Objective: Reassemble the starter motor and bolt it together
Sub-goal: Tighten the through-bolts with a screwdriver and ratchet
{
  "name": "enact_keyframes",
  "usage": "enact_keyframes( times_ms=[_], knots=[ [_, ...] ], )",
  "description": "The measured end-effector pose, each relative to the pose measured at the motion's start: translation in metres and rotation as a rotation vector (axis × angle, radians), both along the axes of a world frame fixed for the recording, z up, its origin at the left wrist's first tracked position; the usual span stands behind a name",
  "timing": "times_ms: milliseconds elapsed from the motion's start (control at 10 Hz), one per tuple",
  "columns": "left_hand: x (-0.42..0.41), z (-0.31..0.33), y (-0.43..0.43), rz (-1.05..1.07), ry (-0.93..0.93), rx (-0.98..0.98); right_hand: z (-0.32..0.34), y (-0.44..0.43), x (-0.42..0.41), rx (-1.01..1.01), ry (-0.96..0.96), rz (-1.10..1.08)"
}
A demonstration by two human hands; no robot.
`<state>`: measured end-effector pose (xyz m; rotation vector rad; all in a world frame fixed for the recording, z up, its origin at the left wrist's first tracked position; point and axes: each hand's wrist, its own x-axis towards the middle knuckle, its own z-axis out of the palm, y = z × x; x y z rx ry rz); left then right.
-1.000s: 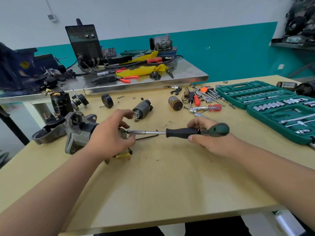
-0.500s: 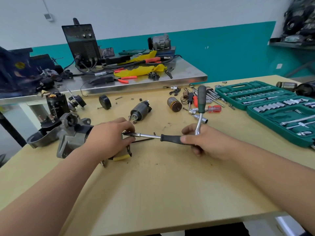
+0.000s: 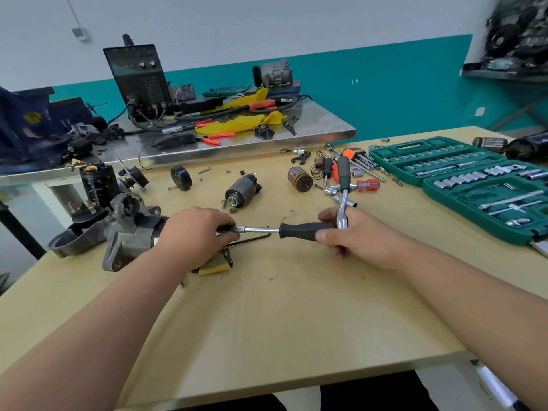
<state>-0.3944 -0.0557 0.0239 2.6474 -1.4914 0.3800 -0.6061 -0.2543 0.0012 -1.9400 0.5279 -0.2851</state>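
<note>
Table (image 3: 267, 321), left hand (image 3: 192, 232) gripping motor (image 3: 133, 235) (ratchet (image 3: 344, 179) held)

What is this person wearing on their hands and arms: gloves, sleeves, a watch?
Nothing that shows. The left hand and right hand are bare, without gloves. The left forearm and right forearm are uncovered to the frame's edge, with no sleeve in view. No watch, bracelet or ring is visible.

Forearms extended forward, converging; left hand (image 3: 192, 232) palm-down, fingers curled in grip; right hand (image 3: 355, 236) clenched, thumb leftward.
</note>
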Motion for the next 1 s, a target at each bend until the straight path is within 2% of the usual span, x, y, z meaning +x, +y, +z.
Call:
enact_keyframes(
  times_ms=[100, 200, 300, 400, 500, 600, 700, 800, 900, 1000],
  knots=[
    [-0.004, 0.008, -0.008, -0.010, 0.054, 0.111, -0.001, -0.009, -0.006, -0.193, -0.113, -0.028],
    [-0.010, 0.011, -0.012, -0.026, 0.049, 0.150, -0.004, -0.015, -0.013, -0.523, -0.183, 0.014],
    [-0.016, 0.009, -0.012, -0.014, 0.002, 0.142, -0.008, -0.008, -0.012, -0.247, -0.116, 0.001],
    [-0.021, 0.006, -0.011, 0.001, -0.037, 0.092, -0.003, 0.000, -0.004, 0.331, 0.011, -0.212],
    [-0.023, 0.005, -0.011, 0.025, -0.022, 0.073, 0.003, 0.003, -0.012, -0.051, -0.008, -0.111],
    [-0.021, 0.011, -0.014, 0.018, 0.049, 0.097, 0.008, -0.010, -0.026, -1.099, -0.275, 0.163],
    [-0.020, 0.013, -0.016, -0.004, 0.034, 0.136, 0.013, -0.012, -0.017, -0.862, -0.127, 0.163],
    [-0.019, 0.007, -0.015, -0.017, -0.023, 0.112, 0.023, -0.009, -0.003, 0.409, 0.122, -0.015],
    [-0.018, 0.001, -0.013, 0.030, -0.034, 0.023, 0.019, -0.009, -0.011, -0.079, 0.015, 0.102],
    [-0.019, -0.002, -0.011, 0.059, -0.029, -0.017, 0.012, -0.017, -0.022, -1.276, -0.042, 0.303]
  ],
)
